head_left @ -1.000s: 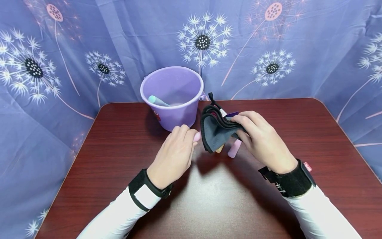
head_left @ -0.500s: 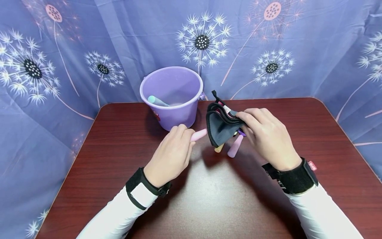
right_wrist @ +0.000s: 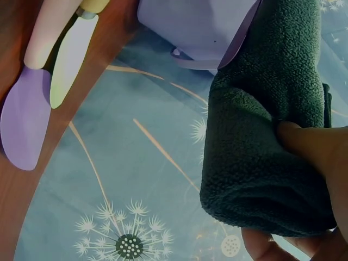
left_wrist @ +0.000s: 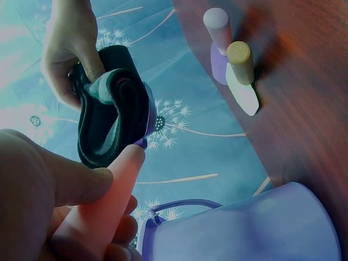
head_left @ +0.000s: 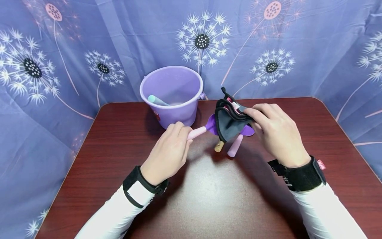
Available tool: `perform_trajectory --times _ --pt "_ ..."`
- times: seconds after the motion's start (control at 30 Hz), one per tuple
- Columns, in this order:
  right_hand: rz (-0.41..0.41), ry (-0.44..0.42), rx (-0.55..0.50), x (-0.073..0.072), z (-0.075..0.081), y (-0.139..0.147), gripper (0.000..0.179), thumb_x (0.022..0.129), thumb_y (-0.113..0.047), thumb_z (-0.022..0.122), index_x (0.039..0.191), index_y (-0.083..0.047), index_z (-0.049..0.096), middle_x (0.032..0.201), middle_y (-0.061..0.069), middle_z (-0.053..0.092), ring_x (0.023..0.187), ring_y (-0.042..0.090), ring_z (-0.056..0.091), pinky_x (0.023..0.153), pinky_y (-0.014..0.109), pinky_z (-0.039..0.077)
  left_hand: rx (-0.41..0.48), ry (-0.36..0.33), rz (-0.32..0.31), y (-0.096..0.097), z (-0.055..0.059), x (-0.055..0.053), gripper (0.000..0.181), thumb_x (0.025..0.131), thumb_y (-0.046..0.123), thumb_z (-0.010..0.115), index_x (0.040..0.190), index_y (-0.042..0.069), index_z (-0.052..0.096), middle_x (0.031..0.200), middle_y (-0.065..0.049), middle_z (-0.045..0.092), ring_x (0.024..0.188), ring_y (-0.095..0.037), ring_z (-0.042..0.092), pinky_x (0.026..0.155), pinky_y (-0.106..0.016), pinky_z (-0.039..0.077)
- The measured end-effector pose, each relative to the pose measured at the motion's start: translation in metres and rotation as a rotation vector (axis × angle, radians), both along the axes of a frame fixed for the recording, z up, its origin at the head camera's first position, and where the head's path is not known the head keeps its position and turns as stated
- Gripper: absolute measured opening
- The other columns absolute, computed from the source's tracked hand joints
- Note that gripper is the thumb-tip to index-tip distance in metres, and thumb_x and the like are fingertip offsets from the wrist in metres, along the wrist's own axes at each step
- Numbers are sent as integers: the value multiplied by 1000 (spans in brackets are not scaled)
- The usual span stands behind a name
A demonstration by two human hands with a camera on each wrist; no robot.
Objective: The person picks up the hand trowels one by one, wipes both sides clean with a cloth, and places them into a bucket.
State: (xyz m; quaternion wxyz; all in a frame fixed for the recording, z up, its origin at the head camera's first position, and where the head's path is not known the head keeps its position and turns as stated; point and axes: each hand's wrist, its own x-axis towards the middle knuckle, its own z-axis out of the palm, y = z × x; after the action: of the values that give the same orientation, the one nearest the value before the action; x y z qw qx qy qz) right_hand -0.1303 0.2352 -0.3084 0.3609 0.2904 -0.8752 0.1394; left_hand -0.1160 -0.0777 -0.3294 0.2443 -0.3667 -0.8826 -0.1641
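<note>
My left hand [head_left: 167, 152] grips the pink handle of a spatula [head_left: 197, 133] with a purple blade. In my right hand [head_left: 279, 136] is a folded dark grey cloth [head_left: 229, 124] with black edging, pinched between thumb and fingers. The cloth covers much of the purple blade; in the left wrist view the blade's edge shows along the side of the folded cloth [left_wrist: 117, 109]. Below the cloth on the table lie a second pink-handled purple spatula [right_wrist: 27, 119] and a wooden-handled tool [right_wrist: 73, 62] with a pale blade. In the head view the cloth partly hides both.
A purple bucket [head_left: 179, 114] stands at the back of the table [head_left: 119, 139], just beyond my left hand. Inside it leans a mint-green handle [head_left: 156, 100]. A blue curtain [head_left: 134, 39] with dandelion prints hangs behind the table.
My right hand has moved right and slightly up with the cloth, and my left hand slightly left with the spatula. More handle and part of the purple blade now show.
</note>
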Motion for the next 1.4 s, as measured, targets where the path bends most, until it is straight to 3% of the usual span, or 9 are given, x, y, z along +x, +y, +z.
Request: perform_trajectory --times 0.43,0.63,0.83,1.1,1.4 --pt "18 20 49 4 8 -2 35 81 7 71 113 -8 71 106 12 65 96 35 57 80 47 48 1 24 25 -3 3 -1 15 96 11 59 104 -2 57 88 -7 43 76 -25 38 66 -33 36" --pt "34 -27 130 5 10 -1 35 83 8 70 114 -9 72 109 11 65 96 34 56 78 46 47 -23 55 66 -1 2 -2 16 97 13 59 104 -2 56 87 -8 43 74 -27 37 62 -35 38" --pt "73 -39 168 7 11 -3 40 80 11 69 115 -8 71 112 11 65 97 33 56 75 48 47 -22 62 61 -1 3 -1 16 99 13 57 104 -2 56 86 -9 43 73 -27 36 61 -34 37" --pt "103 -73 229 4 1 -6 37 85 4 68 120 -10 70 118 11 63 103 33 55 79 48 47 -8 91 37 3 0 -1 18 101 15 55 100 -2 55 84 -8 40 71 -25 35 59 -33 34" --pt "156 -110 200 4 -6 -15 33 88 0 66 119 -11 70 120 8 62 104 28 55 87 43 46 -48 79 42 5 -3 0 16 100 14 57 101 -2 55 84 -8 39 72 -25 34 61 -31 34"
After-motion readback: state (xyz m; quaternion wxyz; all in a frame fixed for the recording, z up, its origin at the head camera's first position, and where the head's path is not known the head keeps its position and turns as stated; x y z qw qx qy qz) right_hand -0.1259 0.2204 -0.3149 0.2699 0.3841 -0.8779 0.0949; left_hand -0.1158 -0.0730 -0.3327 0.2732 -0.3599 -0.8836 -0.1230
